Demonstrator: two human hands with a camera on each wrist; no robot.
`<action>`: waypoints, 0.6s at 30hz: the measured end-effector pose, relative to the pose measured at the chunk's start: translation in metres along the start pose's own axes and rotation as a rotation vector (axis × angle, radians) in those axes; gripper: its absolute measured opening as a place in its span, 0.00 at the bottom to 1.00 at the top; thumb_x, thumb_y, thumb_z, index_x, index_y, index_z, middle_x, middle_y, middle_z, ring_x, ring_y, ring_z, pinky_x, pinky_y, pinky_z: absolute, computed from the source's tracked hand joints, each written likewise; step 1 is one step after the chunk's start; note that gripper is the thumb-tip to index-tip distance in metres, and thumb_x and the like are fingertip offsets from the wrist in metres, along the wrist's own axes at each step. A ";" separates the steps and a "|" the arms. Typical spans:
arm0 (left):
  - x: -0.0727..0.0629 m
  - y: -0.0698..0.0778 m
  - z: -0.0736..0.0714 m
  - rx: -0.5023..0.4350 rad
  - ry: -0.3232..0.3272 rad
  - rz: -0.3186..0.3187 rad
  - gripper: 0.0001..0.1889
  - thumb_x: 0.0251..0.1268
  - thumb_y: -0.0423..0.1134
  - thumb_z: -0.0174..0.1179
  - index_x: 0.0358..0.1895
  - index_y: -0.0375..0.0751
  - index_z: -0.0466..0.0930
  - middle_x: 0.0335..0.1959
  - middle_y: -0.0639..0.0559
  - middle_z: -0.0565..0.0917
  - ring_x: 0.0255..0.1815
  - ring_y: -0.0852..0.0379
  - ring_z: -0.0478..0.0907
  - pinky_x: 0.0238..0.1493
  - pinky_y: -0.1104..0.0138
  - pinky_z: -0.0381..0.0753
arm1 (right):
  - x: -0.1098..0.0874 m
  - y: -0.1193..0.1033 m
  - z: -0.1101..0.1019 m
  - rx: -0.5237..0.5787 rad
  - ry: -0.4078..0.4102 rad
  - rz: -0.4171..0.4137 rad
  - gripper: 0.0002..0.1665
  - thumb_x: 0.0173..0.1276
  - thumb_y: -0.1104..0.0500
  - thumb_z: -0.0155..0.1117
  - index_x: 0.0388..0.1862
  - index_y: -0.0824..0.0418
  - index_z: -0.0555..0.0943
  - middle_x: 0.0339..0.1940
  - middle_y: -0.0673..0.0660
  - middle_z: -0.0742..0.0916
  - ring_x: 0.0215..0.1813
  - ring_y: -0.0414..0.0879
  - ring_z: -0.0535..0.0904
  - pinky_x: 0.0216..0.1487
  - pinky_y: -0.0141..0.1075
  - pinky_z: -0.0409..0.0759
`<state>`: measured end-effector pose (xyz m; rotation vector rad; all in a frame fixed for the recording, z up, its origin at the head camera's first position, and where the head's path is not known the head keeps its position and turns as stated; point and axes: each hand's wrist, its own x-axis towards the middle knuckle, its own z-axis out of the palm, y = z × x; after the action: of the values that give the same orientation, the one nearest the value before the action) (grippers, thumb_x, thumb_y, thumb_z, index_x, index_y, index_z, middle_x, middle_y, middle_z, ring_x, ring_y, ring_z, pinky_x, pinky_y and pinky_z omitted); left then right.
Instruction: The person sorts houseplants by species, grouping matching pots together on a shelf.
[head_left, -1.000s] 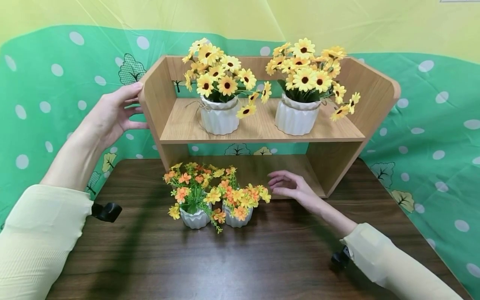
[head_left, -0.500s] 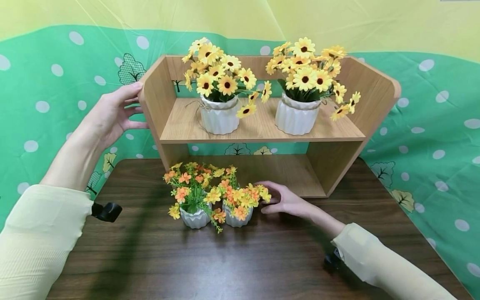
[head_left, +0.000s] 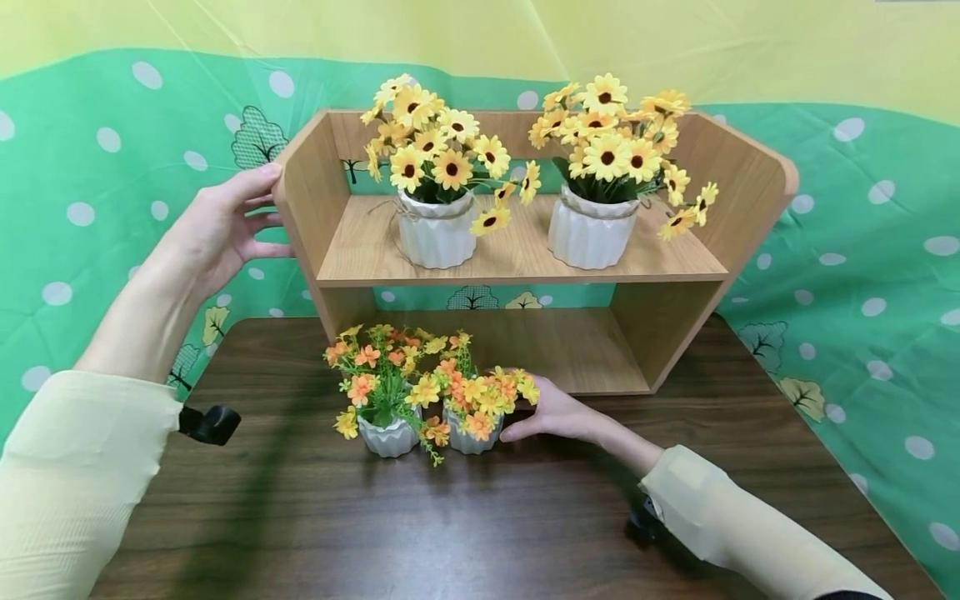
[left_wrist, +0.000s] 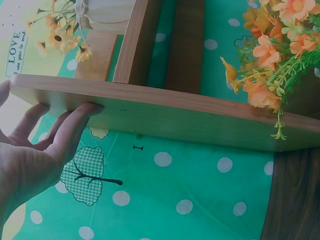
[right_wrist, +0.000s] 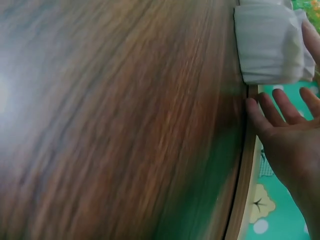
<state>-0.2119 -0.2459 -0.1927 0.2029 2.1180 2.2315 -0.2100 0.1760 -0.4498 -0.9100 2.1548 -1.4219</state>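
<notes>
My left hand [head_left: 223, 223] touches the outer side of a two-tier wooden shelf [head_left: 675, 337], its fingers extended against the panel [left_wrist: 165, 117] in the left wrist view. Lower right in the head view, my right hand [head_left: 558, 412] reaches beside a small white fluted flowerpot [head_left: 472, 437] with orange and yellow flowers. Thumb and fingers are spread around its right side; the flowers hide some fingertips. In the right wrist view a gap shows between the fingers and the pot [right_wrist: 270, 45]. A matching flowerpot [head_left: 390, 439] stands just left of it.
On the upper tier stand two larger white pots, a left one [head_left: 437, 237] and a right one [head_left: 588, 237], both with yellow daisy-like flowers. The dark wooden table [head_left: 450, 533] carries the shelf. Behind hangs a green and yellow printed cloth [head_left: 862, 250].
My right hand has moved left from in front of the lower tier to the right-hand small flowerpot, with its fingers spread. The left hand stays on the shelf's side.
</notes>
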 end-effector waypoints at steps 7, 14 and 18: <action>-0.001 0.001 -0.001 -0.008 -0.002 0.009 0.29 0.76 0.52 0.58 0.75 0.51 0.65 0.65 0.52 0.72 0.62 0.53 0.75 0.41 0.62 0.91 | 0.010 -0.002 0.012 0.020 -0.009 -0.086 0.50 0.56 0.63 0.83 0.76 0.51 0.69 0.71 0.50 0.80 0.71 0.43 0.76 0.75 0.42 0.72; -0.001 0.001 -0.002 -0.009 0.008 0.004 0.29 0.76 0.52 0.59 0.75 0.51 0.65 0.65 0.52 0.71 0.62 0.53 0.75 0.41 0.62 0.92 | 0.014 -0.001 0.020 0.265 -0.029 -0.071 0.52 0.58 0.72 0.78 0.78 0.68 0.62 0.71 0.67 0.76 0.66 0.38 0.79 0.66 0.35 0.81; -0.001 0.001 -0.002 -0.006 0.005 0.007 0.29 0.76 0.52 0.58 0.75 0.51 0.65 0.65 0.52 0.71 0.62 0.53 0.75 0.40 0.62 0.91 | 0.015 -0.001 0.023 0.335 -0.032 -0.059 0.53 0.58 0.74 0.76 0.79 0.72 0.59 0.72 0.73 0.73 0.64 0.36 0.79 0.62 0.36 0.84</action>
<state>-0.2111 -0.2486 -0.1916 0.2053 2.1165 2.2444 -0.2054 0.1504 -0.4576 -0.8663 1.8036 -1.7175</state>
